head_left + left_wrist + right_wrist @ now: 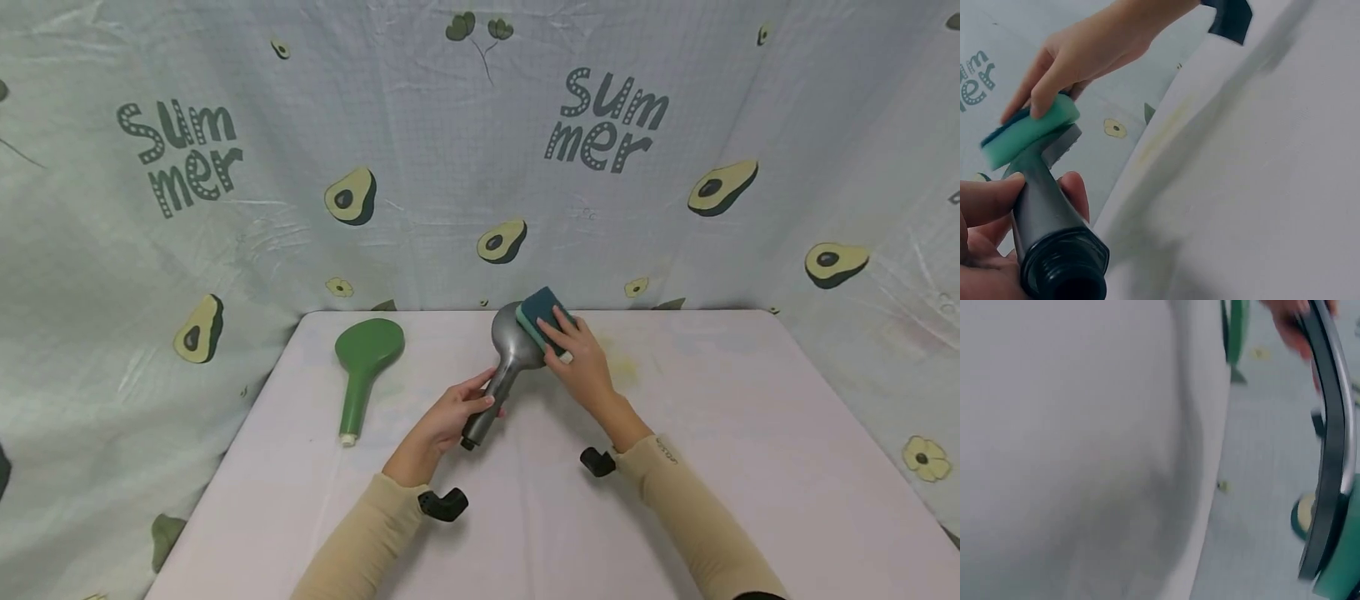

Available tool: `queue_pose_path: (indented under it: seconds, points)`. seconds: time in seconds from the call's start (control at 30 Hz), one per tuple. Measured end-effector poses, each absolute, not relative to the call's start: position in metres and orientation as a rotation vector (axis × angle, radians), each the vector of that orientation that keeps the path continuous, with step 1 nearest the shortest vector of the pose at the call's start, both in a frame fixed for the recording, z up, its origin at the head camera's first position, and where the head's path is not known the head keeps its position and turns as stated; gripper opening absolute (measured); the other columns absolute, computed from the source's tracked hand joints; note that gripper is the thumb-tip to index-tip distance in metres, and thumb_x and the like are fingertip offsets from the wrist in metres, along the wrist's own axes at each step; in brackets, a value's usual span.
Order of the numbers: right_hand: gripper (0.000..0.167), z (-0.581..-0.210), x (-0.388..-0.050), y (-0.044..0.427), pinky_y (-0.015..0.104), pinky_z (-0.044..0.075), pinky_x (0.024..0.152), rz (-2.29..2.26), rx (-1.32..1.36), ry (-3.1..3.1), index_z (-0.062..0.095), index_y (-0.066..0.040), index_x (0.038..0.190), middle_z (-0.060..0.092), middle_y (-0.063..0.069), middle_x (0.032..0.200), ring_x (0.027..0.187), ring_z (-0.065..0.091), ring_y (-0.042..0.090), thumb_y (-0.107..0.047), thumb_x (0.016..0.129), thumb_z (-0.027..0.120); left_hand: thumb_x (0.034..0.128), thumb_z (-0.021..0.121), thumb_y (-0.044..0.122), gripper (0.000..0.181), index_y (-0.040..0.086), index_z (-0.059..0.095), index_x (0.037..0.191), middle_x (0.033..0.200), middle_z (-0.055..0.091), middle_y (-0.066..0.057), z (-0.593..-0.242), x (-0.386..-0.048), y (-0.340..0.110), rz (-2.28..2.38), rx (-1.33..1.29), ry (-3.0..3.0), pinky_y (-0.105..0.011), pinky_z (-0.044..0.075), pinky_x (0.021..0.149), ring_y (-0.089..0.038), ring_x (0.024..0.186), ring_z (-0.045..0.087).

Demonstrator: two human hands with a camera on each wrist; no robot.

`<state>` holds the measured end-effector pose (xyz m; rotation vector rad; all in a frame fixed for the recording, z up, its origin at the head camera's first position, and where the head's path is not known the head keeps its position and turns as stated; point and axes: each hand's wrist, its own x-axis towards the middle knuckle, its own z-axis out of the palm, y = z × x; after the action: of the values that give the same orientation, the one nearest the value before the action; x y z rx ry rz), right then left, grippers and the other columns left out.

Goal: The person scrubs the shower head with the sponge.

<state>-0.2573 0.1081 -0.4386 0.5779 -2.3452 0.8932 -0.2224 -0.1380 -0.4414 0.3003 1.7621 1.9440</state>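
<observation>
A grey shower head (508, 340) is held up over the table, its round head tilted away from me. My left hand (452, 412) grips it by the handle, thumb on top; the left wrist view shows the threaded end of the shower head (1054, 212) close up. My right hand (583, 367) holds a two-layer sponge (544, 318), dark teal over light green, pressed against the back of the round head. In the right wrist view the shower head (1333, 431) appears edge-on beside the sponge (1341, 550); the right hand itself is out of that view.
A green shower head (364, 367) with a white threaded end lies on the white table (750, 467), left of my hands. A curtain (435, 167) printed with avocados and lettering hangs behind the table's back edge. Small black devices (444, 505) are strapped at both wrists.
</observation>
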Motion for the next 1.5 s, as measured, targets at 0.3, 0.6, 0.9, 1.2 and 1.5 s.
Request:
queue_pose_path:
  seconds: [0.3, 0.6, 0.9, 1.2, 1.5]
  points:
    - [0.045, -0.445, -0.241, 0.087, 0.063, 0.045, 0.1, 0.668, 1.012, -2.141, 0.075, -0.005, 0.124, 0.059, 0.023, 0.14, 0.127, 0.051, 0.052, 0.002, 0.08, 0.083, 0.1075, 0.044, 0.001, 0.059, -0.001, 0.02, 0.162, 0.145, 0.047, -0.036, -0.445, -0.224, -0.141, 2.044, 0.27, 1.687, -0.028, 0.047, 0.086, -0.016, 0.097, 0.067]
    - [0.043, -0.448, -0.265, 0.128, 0.061, 0.041, 0.105, 1.175, 0.42, -2.221, 0.065, -0.001, 0.137, 0.048, 0.02, 0.152, 0.139, 0.044, 0.043, 0.004, 0.094, 0.066, 0.1058, 0.049, 0.0, 0.059, 0.004, 0.028, 0.161, 0.141, 0.052, -0.035, -0.44, -0.223, -0.144, 1.984, 0.334, 1.762, -0.035, 0.044, 0.097, -0.025, 0.104, 0.068]
    - [0.042, -0.441, -0.252, 0.098, 0.066, 0.043, 0.1, 0.848, 0.724, -2.226, 0.071, -0.001, 0.129, 0.054, 0.025, 0.144, 0.131, 0.046, 0.053, 0.001, 0.088, 0.075, 0.1052, 0.05, 0.0, 0.059, 0.004, 0.031, 0.16, 0.139, 0.055, -0.033, -0.444, -0.221, -0.133, 1.921, 0.334, 1.767, -0.034, 0.046, 0.094, -0.028, 0.103, 0.067]
    - [0.045, -0.433, -0.252, 0.088, 0.062, 0.044, 0.101, 0.601, 0.976, -2.22, 0.073, -0.005, 0.127, 0.059, 0.024, 0.14, 0.128, 0.05, 0.053, 0.0, 0.083, 0.08, 0.1061, 0.05, 0.002, 0.057, -0.001, 0.03, 0.159, 0.136, 0.054, -0.032, -0.445, -0.222, -0.131, 1.891, 0.356, 1.799, -0.038, 0.045, 0.099, -0.029, 0.103, 0.068]
    - [0.043, -0.422, -0.272, 0.114, 0.056, 0.048, 0.08, 0.945, 0.457, -2.443, 0.065, -0.006, 0.138, 0.049, 0.018, 0.152, 0.121, 0.052, 0.045, -0.004, 0.095, 0.066, 0.1043, 0.054, 0.0, 0.056, 0.001, 0.036, 0.158, 0.128, 0.061, -0.024, -0.443, -0.219, -0.132, 1.869, 0.324, 1.835, -0.042, 0.041, 0.103, -0.027, 0.101, 0.07]
